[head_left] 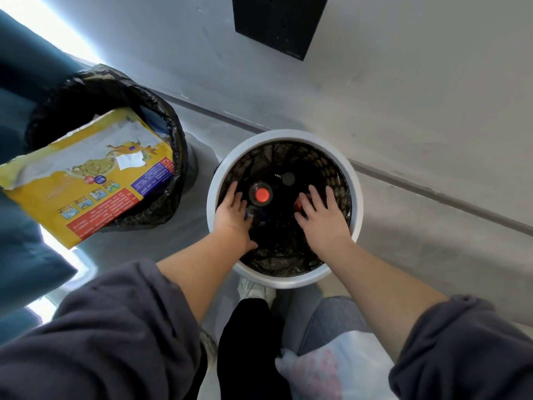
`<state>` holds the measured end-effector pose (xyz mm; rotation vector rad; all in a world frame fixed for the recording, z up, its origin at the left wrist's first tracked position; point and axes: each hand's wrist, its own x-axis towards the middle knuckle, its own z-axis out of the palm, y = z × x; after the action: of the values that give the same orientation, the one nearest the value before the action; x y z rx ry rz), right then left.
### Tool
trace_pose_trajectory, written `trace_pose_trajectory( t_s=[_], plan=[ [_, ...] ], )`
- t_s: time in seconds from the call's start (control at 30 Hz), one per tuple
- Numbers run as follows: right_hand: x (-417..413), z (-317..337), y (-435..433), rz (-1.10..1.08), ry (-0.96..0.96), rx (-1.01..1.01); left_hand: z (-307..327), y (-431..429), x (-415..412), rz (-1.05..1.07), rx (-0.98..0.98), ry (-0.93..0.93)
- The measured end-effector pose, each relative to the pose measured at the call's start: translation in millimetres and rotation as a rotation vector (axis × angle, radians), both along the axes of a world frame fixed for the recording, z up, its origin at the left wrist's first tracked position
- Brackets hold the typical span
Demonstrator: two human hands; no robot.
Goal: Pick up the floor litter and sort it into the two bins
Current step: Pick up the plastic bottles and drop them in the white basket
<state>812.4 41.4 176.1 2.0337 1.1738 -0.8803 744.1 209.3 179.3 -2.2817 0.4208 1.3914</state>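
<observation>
Both my hands reach into a white bin [356, 197] lined with a black bag. Palm down, my left hand [232, 215] has its fingers stretched out, and a clear bottle with a blue cap [253, 215] lies by its thumb. My right hand [323, 219] has its fingers spread over a red object [299, 204], partly hidden beneath them. A dark bottle with a red cap [262, 194] stands between the hands inside the bin. To the left stands a black-lined bin [164, 111], with a large yellow food package [86, 183] sticking out of it.
A white plastic bag [331, 370] lies by my legs at the bottom right. A white shoe [253, 288] touches the white bin's near side. A black box [277, 24] hangs on the wall behind. Blue fabric [17, 82] fills the left edge.
</observation>
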Motion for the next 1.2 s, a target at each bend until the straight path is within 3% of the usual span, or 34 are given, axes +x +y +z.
trace_pose_trajectory(
  t_s=[0.17,0.3,0.6,0.93,1.2],
  plan=[
    [-10,37,2,0.047,-0.024,-0.027,36,6,-17,0.051,-0.132,-0.106],
    [-27,82,6,0.004,-0.021,-0.013,84,11,-47,0.291,-0.300,-0.284],
    [-110,152,56,0.017,0.094,0.123,167,41,-172,0.820,-0.240,-0.297],
    [-206,141,132,0.345,0.242,0.118,174,47,-345,1.421,-0.080,-0.248],
    [-260,90,161,0.322,0.173,0.004,119,41,-471,1.614,-0.042,-0.139]
  ],
)
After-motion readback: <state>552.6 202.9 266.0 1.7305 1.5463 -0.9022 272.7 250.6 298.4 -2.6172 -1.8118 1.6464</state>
